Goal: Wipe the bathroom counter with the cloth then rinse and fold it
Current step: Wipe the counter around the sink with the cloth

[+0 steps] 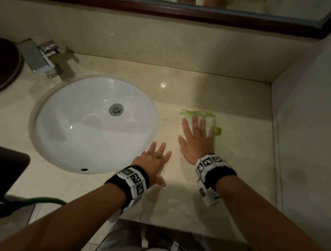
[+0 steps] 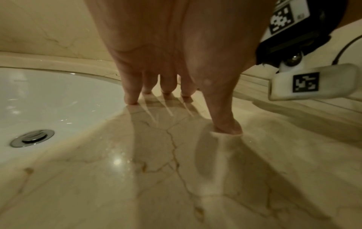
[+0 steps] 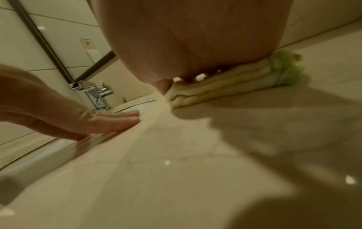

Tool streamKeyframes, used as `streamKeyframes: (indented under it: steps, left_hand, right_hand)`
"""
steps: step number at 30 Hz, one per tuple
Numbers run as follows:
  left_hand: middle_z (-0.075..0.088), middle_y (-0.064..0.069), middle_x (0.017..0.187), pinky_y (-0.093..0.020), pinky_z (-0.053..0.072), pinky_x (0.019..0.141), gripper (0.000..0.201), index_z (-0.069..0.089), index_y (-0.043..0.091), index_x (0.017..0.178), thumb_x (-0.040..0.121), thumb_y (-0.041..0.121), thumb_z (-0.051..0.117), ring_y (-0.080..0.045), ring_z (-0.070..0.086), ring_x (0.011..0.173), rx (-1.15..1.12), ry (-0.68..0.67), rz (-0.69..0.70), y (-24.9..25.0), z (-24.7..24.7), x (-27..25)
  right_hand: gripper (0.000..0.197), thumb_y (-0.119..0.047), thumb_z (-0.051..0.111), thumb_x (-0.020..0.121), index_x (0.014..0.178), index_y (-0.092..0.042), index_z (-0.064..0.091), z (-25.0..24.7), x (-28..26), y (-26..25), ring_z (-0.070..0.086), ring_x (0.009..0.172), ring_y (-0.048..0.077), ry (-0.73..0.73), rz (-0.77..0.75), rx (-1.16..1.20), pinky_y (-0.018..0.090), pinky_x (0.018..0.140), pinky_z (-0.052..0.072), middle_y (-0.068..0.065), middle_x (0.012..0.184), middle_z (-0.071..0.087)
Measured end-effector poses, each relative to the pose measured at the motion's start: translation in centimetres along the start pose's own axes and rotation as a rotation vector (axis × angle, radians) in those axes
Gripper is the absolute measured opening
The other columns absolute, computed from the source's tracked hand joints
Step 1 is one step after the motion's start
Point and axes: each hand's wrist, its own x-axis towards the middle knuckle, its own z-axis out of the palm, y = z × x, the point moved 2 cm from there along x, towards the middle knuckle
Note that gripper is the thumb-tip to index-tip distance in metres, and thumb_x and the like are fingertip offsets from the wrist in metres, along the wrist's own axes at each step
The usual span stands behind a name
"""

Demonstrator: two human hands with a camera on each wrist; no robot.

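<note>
— Pressing down flat, was I, with the right hand (image 1: 196, 142)?

— You were. Your right hand lay palm-down, fingers straight and spread, on the folded white cloth with pale green trim (image 1: 198, 118), right of centre in the head view. The cloth sat on the glossy beige marble counter (image 1: 239, 153), to the right of the oval white sink basin (image 1: 68, 127). In the right wrist view it (image 3: 231, 86) showed as a thick stack of folded layers under your palm, green edge at the far end.

— And my left hand (image 1: 152, 160)?

— Just beside the right one, lower in the frame and apart from the cloth. You held it open, fingers (image 2: 131, 93) straight and slightly fanned, tips and thumb touching bare marble right at the basin's rim. It gripped nothing.

— Anything else around?

— A chrome square tap (image 1: 45, 59) stood at upper left behind the basin, the round metal drain plug (image 1: 116, 109) sat in the bowl, and a dark-framed mirror (image 1: 172, 9) ran along the top.
</note>
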Motion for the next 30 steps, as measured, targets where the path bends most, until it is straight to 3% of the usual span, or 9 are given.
streamKeyframes:
  steps: [4, 10, 14, 18, 22, 27, 30]
  left_hand:
    - [-0.022, -0.001, 0.159, -0.048, 0.016, 0.119, 0.108, -0.008, 0.025, 0.153, 0.080, 0.057, 0.066, -0.029, -0.017, 0.146, -0.009, -0.004, -0.004, 0.1, 0.1, -0.1]
    - [-0.022, -0.004, 0.158, -0.048, 0.014, 0.119, 0.105, -0.008, 0.021, 0.153, 0.083, 0.054, 0.064, -0.031, -0.017, 0.146, -0.006, -0.005, 0.013, 0.4, -0.3, -0.3]
    - [-0.018, -0.003, 0.160, -0.047, 0.015, 0.119, 0.101, -0.002, 0.021, 0.153, 0.084, 0.052, 0.064, -0.030, -0.013, 0.147, -0.037, 0.038, 0.044, 0.2, -0.1, -0.8]
    - [-0.014, -0.009, 0.160, -0.036, 0.013, 0.120, 0.089, 0.000, 0.011, 0.153, 0.090, 0.039, 0.057, -0.026, -0.007, 0.148, -0.156, 0.137, 0.034, -1.1, 0.1, -2.1]
    - [-0.004, -0.013, 0.161, -0.030, 0.010, 0.117, 0.074, 0.004, 0.005, 0.152, 0.098, 0.032, 0.046, -0.025, 0.002, 0.148, -0.181, 0.179, -0.023, -3.0, 0.5, -4.2]
    - [0.010, -0.010, 0.160, -0.032, 0.024, 0.115, 0.065, 0.014, 0.009, 0.152, 0.099, 0.033, 0.043, -0.025, 0.022, 0.144, -0.261, 0.141, -0.042, -4.2, 1.0, -5.6]
    - [0.028, -0.012, 0.154, -0.035, 0.038, 0.103, 0.054, 0.030, 0.008, 0.143, 0.097, 0.031, 0.045, -0.031, 0.043, 0.130, -0.252, 0.155, -0.040, -4.5, 1.0, -5.2]
  right_hand:
    - [0.062, -0.053, 0.017, 0.099, 0.153, -0.033, -0.005, -0.5, -0.1, 3.3, -0.008, 0.149, 0.026, 0.033, -0.044, -0.085, 0.055, 0.117, -0.007, 0.001, 0.162, -0.011]
    - [0.062, -0.052, 0.013, 0.099, 0.153, -0.032, -0.009, -1.4, 0.4, 9.1, -0.008, 0.149, 0.026, 0.016, 0.145, -0.063, 0.054, 0.118, -0.004, -0.001, 0.163, -0.012]
    - [0.061, -0.046, 0.019, 0.101, 0.153, -0.032, -0.009, -1.9, 1.0, 7.6, -0.012, 0.149, 0.027, -0.012, 0.224, 0.024, 0.056, 0.117, -0.005, 0.000, 0.162, -0.016]
    - [0.061, -0.044, 0.021, 0.101, 0.153, -0.031, -0.008, -3.1, 2.5, 5.4, -0.012, 0.149, 0.030, -0.024, 0.237, 0.044, 0.058, 0.117, -0.004, 0.001, 0.162, -0.015]
    - [0.060, -0.043, 0.019, 0.101, 0.153, -0.031, -0.008, -3.1, 4.2, 1.6, -0.011, 0.149, 0.030, -0.024, 0.117, -0.018, 0.061, 0.115, -0.006, 0.002, 0.162, -0.014]
    - [0.060, -0.042, 0.017, 0.101, 0.153, -0.028, -0.010, -0.8, 2.0, -3.4, -0.012, 0.148, 0.030, -0.049, -0.066, -0.124, 0.061, 0.115, -0.004, 0.004, 0.161, -0.017]
    - [0.063, -0.042, 0.017, 0.096, 0.155, -0.025, 0.004, 1.5, -1.6, -5.7, -0.004, 0.148, 0.036, -0.002, -0.262, -0.082, 0.063, 0.114, -0.003, 0.010, 0.163, -0.004]
